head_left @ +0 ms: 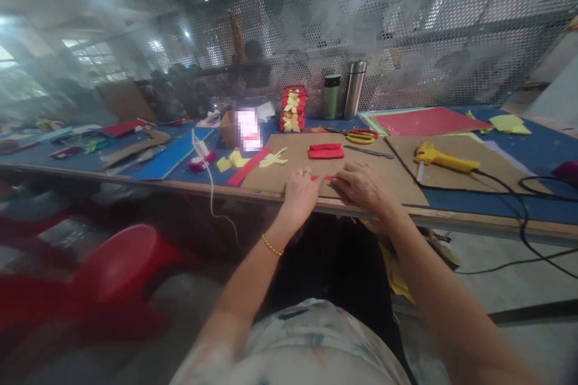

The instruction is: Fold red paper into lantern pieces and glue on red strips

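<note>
Between my two hands lies a narrow red strip (pixel 329 177), close to the front edge of a brown cardboard sheet (pixel 275 177). My left hand (pixel 301 188) is closed on its left end, fingers bent down against the board. Closed fingers of my right hand (pixel 359 183) pinch the other end. Just beyond them rests a folded red piece (pixel 326 151), with a grey blade-like tool (pixel 368 151) to its right. Scissors with yellow and red handles (pixel 361 136) lie farther back. A longer red strip (pixel 250 167) and pale yellow cut pieces (pixel 273 158) are to the left.
A yellow glue gun (pixel 447 157) with a black cord sits on cardboard at the right. At the back stand a red box with yellow flowers (pixel 292 109), a green cup (pixel 332 97) and a steel flask (pixel 355 90). A white cable (pixel 212 192) hangs over the edge near a red stool (pixel 124 258).
</note>
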The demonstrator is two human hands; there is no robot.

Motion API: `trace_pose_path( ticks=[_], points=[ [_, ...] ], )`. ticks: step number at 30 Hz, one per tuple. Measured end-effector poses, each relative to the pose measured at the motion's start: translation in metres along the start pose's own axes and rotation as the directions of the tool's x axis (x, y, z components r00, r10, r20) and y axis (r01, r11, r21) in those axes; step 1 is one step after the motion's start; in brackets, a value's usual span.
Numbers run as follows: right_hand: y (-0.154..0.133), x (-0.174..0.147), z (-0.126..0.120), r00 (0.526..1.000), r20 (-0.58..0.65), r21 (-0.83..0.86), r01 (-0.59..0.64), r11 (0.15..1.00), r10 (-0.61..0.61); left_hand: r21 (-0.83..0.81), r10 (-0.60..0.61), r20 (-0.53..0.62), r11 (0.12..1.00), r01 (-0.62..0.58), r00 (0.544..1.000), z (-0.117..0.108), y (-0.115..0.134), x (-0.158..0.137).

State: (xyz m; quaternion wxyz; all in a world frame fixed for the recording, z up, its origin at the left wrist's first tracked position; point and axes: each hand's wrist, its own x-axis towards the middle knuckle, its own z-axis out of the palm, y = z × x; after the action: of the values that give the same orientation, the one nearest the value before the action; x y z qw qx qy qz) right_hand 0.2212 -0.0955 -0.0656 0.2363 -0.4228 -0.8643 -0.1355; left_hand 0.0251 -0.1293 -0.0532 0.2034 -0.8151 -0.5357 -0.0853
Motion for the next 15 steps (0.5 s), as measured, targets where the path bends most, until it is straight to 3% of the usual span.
trace_pose_path(
  ticks=[4,15],
  points=[
    [0.000,0.000,0.003,1.000,-0.020,-0.008,-0.015,1.000,0.014,0.045,-0.019,-0.034,0.999,0.020,0.999,0.005,-0.001,-0.006],
    [0.004,0.000,0.008,1.000,-0.018,0.001,-0.007,1.000,0.007,0.034,-0.070,0.081,0.997,0.067,0.994,-0.007,0.008,-0.002]
  ],
)
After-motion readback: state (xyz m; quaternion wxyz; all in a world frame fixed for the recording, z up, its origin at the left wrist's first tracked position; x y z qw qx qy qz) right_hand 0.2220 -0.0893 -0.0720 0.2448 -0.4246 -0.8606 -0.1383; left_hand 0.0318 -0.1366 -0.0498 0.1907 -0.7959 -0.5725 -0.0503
